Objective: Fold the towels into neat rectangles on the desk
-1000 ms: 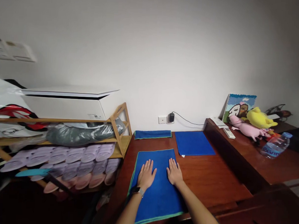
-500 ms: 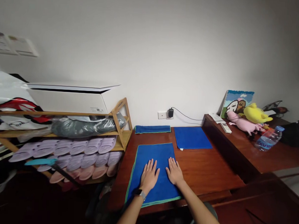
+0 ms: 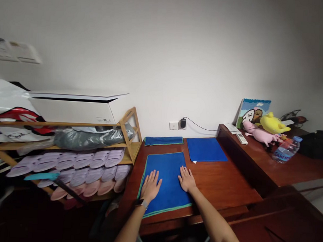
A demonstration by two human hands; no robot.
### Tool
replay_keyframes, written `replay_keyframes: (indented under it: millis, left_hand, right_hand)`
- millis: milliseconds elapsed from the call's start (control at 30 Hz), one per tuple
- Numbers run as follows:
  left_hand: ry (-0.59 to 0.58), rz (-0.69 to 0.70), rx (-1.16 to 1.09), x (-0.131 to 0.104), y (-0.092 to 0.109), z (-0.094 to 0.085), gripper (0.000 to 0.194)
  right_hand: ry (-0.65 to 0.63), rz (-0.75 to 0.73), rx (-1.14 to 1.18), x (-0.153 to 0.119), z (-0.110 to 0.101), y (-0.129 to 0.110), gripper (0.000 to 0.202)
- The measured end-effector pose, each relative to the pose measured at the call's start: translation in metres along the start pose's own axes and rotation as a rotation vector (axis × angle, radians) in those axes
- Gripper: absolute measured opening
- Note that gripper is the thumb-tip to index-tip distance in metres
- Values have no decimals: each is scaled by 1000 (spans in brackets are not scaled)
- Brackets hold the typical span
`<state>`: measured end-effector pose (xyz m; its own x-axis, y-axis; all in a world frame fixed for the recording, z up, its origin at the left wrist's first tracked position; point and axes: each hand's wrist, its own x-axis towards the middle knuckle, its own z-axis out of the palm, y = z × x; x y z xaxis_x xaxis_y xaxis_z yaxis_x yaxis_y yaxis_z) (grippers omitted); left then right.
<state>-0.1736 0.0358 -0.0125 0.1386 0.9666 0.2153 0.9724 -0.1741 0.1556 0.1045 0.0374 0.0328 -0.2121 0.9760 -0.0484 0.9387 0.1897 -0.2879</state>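
A blue cloth with green edging [image 3: 167,171] lies flat on the brown wooden table [image 3: 217,180], its near edge showing stacked layers. My left hand [image 3: 151,186] rests palm down near its left side, fingers spread, a watch on the wrist. On the cloth's right edge lies my right hand [image 3: 187,179], also flat with fingers apart. Neither hand holds anything. Behind are a narrow folded blue cloth [image 3: 164,140] at the back left and a folded blue cloth [image 3: 207,149] with a small white tag at the back right.
At the left, a wooden rack [image 3: 134,128] holds purple and pink slippers [image 3: 92,157], wrapped items and a white box [image 3: 73,110]. A bottle [image 3: 285,151], plush toys [image 3: 273,123] and a remote [image 3: 241,138] lie on the right-hand surface. A plug [image 3: 183,122] sits in the wall.
My left hand has slid left across the cloth, toward its left edge. My right hand has shifted slightly up along the right edge. The cloth's near edge sits a little higher.
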Motion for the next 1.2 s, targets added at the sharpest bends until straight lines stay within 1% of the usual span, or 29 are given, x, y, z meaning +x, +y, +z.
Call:
replay_keyframes:
  millis: [67, 100, 133, 167, 200, 233, 300, 367, 400, 433, 467, 500, 533, 600, 667, 733, 800, 833, 867, 900, 933, 967, 1033, 1100, 1133, 1167, 1200]
  left_hand:
    - [61, -46, 20, -17, -26, -1, 69]
    - [105, -61, 27, -25, -33, -1, 69]
    - [147, -67, 30, -33, -34, -1, 69]
    - [179, -58, 26, -40, -29, -1, 69]
    - [194, -30, 16, -44, -17, -1, 68]
    - [191, 16, 0, -47, 0, -1, 67]
    - [139, 136, -38, -46, 44, 1, 64]
    - [76, 202, -67, -40, 84, 1, 63]
    - [51, 209, -74, -37, 97, 1, 63]
    - [34, 204, -77, -36, 103, 1, 63]
    - [22, 193, -77, -35, 103, 0, 63]
    - [18, 175, -72, -37, 96, -2, 64]
    - [21, 150, -63, -41, 84, -3, 65]
    - [41, 82, -38, -56, 49, -4, 67]
    - [66, 10, -8, -80, 10, -5, 70]
    - [78, -38, 16, -105, -24, -4, 72]
    - [76, -45, 30, -126, -46, -3, 74]
    - [83, -43, 37, -133, -50, -3, 74]
    - [99, -39, 42, -136, -51, -4, 74]
    - [121, -33, 46, -135, -46, -6, 74]
    - [145, -25, 44, -131, -37, -9, 73]
    - [164, -9, 35, -123, -24, -12, 72]
    - [169, 59, -5, -101, 9, -17, 67]
    - [135, 148, -54, -76, 44, -20, 63]
    - [110, 179, -71, -65, 58, -20, 61]
    - [82, 197, -80, -57, 68, -19, 61]
    - [55, 202, -82, -51, 74, -16, 61]
  right_hand:
    - [38, 5, -17, -12, 2, 1, 68]
    - [72, -2, -24, -19, 5, 0, 68]
    - [108, -16, -28, -27, 9, -2, 67]
    - [135, -30, -30, -35, 14, -4, 67]
    - [148, -39, -30, -42, 20, -8, 68]
    - [146, -39, -27, -48, 25, -11, 68]
    - [116, -15, -21, -56, 33, -17, 69]
    - [95, 10, -15, -60, 36, -20, 69]
    - [91, 16, -11, -60, 36, -21, 68]
    - [89, 19, -5, -60, 35, -21, 68]
    - [87, 21, 1, -60, 34, -21, 68]
    - [89, 22, 8, -59, 34, -20, 68]
    - [93, 22, 12, -59, 33, -20, 68]
    - [107, 17, 14, -60, 31, -20, 68]
    - [117, 16, 12, -63, 31, -18, 68]
    - [109, 33, 12, -69, 30, -16, 68]
    - [97, 58, 14, -77, 29, -14, 67]
    - [100, 66, 13, -81, 29, -13, 67]
    - [112, 67, 12, -85, 29, -13, 67]
    - [129, 60, 11, -89, 30, -13, 67]
    - [146, 49, 11, -91, 32, -14, 67]
    - [161, 34, 13, -93, 33, -15, 68]
    - [178, 9, 22, -94, 37, -18, 68]
    - [185, -3, 25, -93, 40, -21, 67]
    - [189, -6, 24, -92, 41, -22, 66]
    - [190, -5, 22, -91, 42, -22, 65]
    - [185, -2, 21, -90, 42, -22, 65]
